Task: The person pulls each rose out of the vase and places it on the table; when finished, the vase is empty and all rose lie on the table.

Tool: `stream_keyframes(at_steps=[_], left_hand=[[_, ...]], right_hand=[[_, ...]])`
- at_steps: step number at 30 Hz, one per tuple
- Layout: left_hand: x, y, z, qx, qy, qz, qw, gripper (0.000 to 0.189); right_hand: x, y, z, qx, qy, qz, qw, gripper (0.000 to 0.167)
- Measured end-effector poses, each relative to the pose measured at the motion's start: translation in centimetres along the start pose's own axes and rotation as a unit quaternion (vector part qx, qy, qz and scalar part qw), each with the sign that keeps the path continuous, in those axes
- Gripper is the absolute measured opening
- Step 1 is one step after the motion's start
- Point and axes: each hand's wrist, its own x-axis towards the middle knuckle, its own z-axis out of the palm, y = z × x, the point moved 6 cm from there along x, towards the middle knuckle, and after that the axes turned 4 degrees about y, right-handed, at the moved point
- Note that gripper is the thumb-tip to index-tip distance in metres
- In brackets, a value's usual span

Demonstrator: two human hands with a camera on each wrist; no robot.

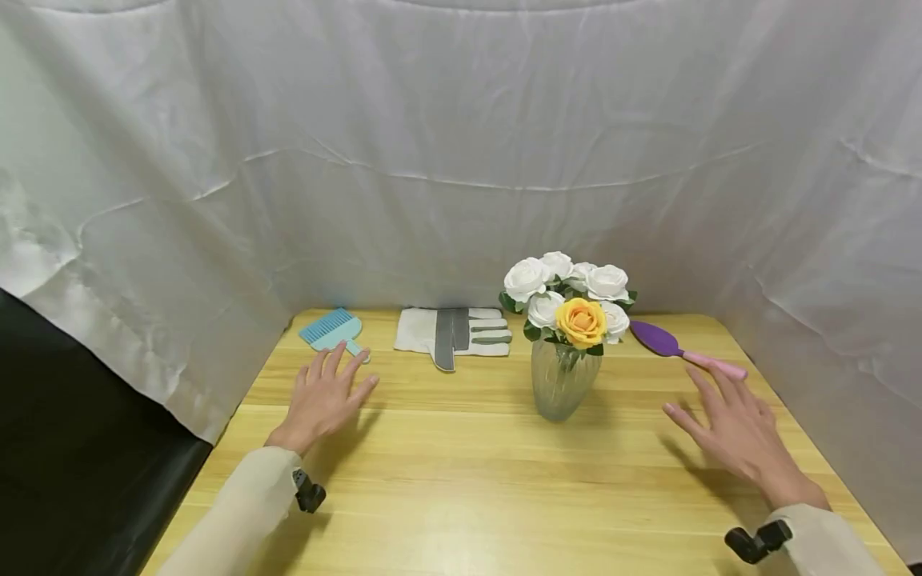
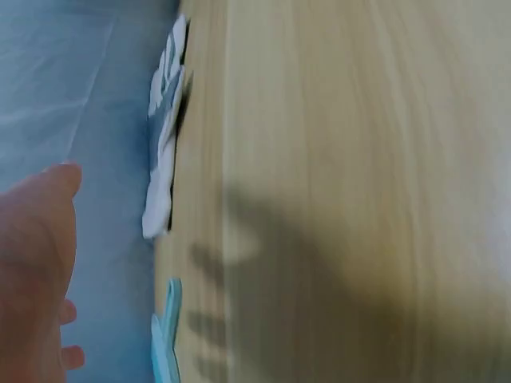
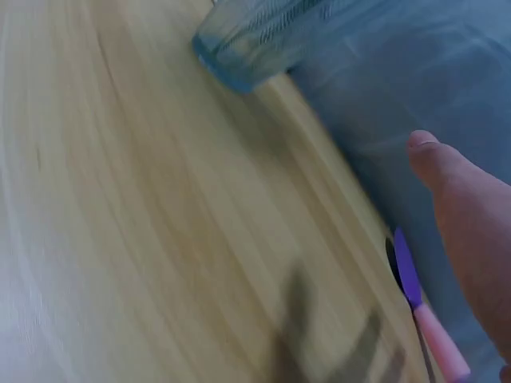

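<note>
Head view: a pale wood-grained table (image 1: 461, 480) meets creased, silvery-grey fabric (image 1: 432, 104). A ribbed, translucent vase (image 1: 564, 384) holds white roses (image 1: 527, 278) and one yellow rose (image 1: 580, 322). Left of the vase lie a flat white-and-grey glove (image 1: 452, 334) and a light-blue toothed comb (image 1: 335, 329), the left hand (image 1: 322, 400) near it; right of the vase, a purple-headed, pink-handled paddle (image 1: 657, 339) near the right hand (image 1: 738, 424).

Left wrist view: the left hand hovers (fingers loosely extended, nothing held).

Right wrist view: the right hand hovers likewise, thumb outstretched.
</note>
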Motion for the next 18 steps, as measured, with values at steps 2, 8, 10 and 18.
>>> stream_keyframes(at_steps=[2,8,10,18], left_hand=[[0.4,0.8,-0.1,-0.004,0.004,0.011,0.9999,0.067],[1.6,3.2,-0.2,-0.015,0.011,0.045,0.9988,0.065],[2.0,4.1,-0.4,-0.023,0.01,0.051,0.9984,0.065],[3.9,8.6,-1.4,-0.059,0.023,0.076,0.9951,0.064]], right_hand=[[0.4,-0.7,-0.2,0.013,0.014,-0.012,0.9998,0.09],[1.6,-2.7,-0.3,0.063,0.024,-0.027,0.9973,0.09],[1.8,-3.4,-0.2,0.088,0.017,-0.027,0.9956,0.091],[2.7,-6.8,0.7,0.162,0.027,-0.066,0.9843,0.09]])
